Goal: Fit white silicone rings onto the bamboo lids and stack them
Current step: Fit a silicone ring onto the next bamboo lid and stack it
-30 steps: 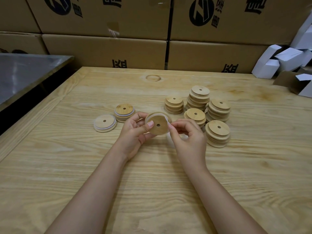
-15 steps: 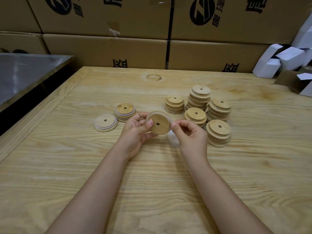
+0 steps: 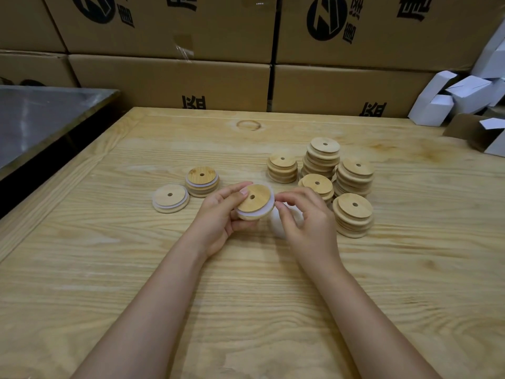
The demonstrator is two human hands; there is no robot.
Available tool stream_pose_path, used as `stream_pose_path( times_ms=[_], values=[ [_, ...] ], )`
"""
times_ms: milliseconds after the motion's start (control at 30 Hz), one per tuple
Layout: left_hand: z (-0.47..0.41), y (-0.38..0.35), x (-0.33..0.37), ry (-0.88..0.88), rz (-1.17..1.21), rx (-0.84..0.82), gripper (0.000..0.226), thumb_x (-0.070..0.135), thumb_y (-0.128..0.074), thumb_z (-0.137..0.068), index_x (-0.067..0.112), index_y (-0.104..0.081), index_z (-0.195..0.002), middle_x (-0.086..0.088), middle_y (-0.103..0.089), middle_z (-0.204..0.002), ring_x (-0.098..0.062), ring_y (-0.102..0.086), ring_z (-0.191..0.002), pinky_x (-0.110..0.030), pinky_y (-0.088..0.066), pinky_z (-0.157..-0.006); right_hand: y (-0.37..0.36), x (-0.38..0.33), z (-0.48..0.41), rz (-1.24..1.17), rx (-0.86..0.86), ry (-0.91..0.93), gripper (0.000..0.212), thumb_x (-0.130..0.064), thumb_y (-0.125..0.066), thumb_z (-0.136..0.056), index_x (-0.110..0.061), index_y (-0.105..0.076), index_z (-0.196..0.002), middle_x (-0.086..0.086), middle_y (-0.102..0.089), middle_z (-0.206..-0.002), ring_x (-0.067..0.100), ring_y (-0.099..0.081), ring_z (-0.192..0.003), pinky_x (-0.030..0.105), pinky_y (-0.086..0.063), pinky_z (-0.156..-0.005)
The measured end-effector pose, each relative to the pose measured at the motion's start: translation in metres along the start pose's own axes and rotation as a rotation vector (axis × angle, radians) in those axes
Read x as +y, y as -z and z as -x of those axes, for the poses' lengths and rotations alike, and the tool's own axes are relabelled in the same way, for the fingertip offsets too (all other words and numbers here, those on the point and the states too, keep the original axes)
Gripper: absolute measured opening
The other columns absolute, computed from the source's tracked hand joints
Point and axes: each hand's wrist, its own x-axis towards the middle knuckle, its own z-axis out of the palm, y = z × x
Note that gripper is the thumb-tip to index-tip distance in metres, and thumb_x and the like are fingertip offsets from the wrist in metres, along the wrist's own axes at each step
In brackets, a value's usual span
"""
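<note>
The left hand [image 3: 224, 217] grips a round bamboo lid [image 3: 255, 199] with a small centre hole. Its thumb is on the lid's face and its fingers are curled behind, so the lid sits tilted above the middle of the pale wooden counter [image 3: 246, 296]. A white silicone ring [image 3: 252, 216] shows around the lid's narrower step, widest along the near edge. The right hand [image 3: 304, 218] has its fingers curled, with thumb and forefinger drawn together just beside the lid's right edge. I cannot tell whether they pinch the ring there. A blurred white patch [image 3: 276, 227] under that hand is too soft to identify.

The step in hand looks like seating the ring. To do it well, the left hand should hold the lid steady and turn it slowly. The right fingertips should press the ring into the step all the way round, so that no part rides up or twists. The near edge, where more white shows, probably needs checking for evenness. Silicone stretches and springs back, so a light rolling press should serve better than a hard pull.

Once the ring is seated, the lid likely belongs on the left, with the ringed lids [image 3: 202, 181] lying there. The bare lid stacks [image 3: 354, 217] stand on the right, just beside the right hand, and a careless reach could topple the tall far stack [image 3: 323, 157].
</note>
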Motion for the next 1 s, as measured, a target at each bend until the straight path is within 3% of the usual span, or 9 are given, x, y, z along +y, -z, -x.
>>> stream_pose_path(
  times_ms=[133, 433, 667, 867, 1000],
  values=[
    [0.000, 0.000, 0.001, 0.042, -0.023, 0.016, 0.018, 0.013, -0.052, -0.093, 0.009, -0.066, -0.104, -0.007, -0.068, -0.080, -0.015, -0.067, -0.060, -0.020, -0.051, -0.041, 0.000, 0.007, 0.002, 0.230, 0.034, 0.260, 0.007, -0.007, -0.067, -0.083, -0.004, -0.073, -0.084, 0.007, -0.066, -0.082, 0.024, -0.060, -0.077, 0.035, -0.047, -0.073],
    [-0.001, 0.002, 0.003, 0.130, -0.096, -0.021, 0.022, 0.012, -0.045, -0.096, 0.009, -0.067, -0.100, -0.009, -0.068, -0.066, -0.014, -0.060, -0.043, -0.016, -0.042, -0.033, 0.000, 0.005, 0.004, 0.445, 0.090, 0.598, 0.005, -0.004, -0.072, -0.080, -0.008, -0.073, -0.082, 0.007, -0.067, -0.081, 0.028, -0.061, -0.072, 0.037, -0.045, -0.069],
    [0.000, 0.004, 0.004, 0.149, -0.140, -0.089, 0.023, 0.004, -0.046, -0.092, 0.011, -0.064, -0.103, 0.001, -0.069, -0.062, -0.010, -0.053, -0.036, -0.015, -0.038, -0.031, -0.004, -0.001, 0.006, 0.448, 0.047, 0.661, 0.008, 0.002, -0.069, -0.077, -0.006, -0.070, -0.078, 0.007, -0.065, -0.078, 0.027, -0.061, -0.073, 0.035, -0.046, -0.069],
    [0.000, 0.008, 0.007, 0.156, -0.074, -0.070, 0.032, -0.003, -0.042, -0.088, 0.013, -0.064, -0.106, -0.007, -0.074, -0.089, -0.014, -0.050, -0.031, -0.015, -0.034, -0.028, -0.002, -0.005, 0.007, 0.420, -0.005, 0.655, 0.006, 0.001, -0.068, -0.077, -0.004, -0.070, -0.078, 0.008, -0.066, -0.080, 0.027, -0.063, -0.075, 0.038, -0.049, -0.070],
    [0.003, 0.004, 0.007, 0.096, -0.090, -0.069, 0.038, -0.002, -0.041, -0.090, 0.016, -0.059, -0.118, -0.006, -0.073, -0.103, -0.013, -0.049, -0.031, -0.013, -0.031, -0.028, -0.002, -0.004, 0.006, 0.432, 0.004, 0.612, 0.008, 0.003, -0.071, -0.074, -0.005, -0.070, -0.076, 0.007, -0.065, -0.076, 0.028, -0.062, -0.072, 0.037, -0.046, -0.069]
  ],
)
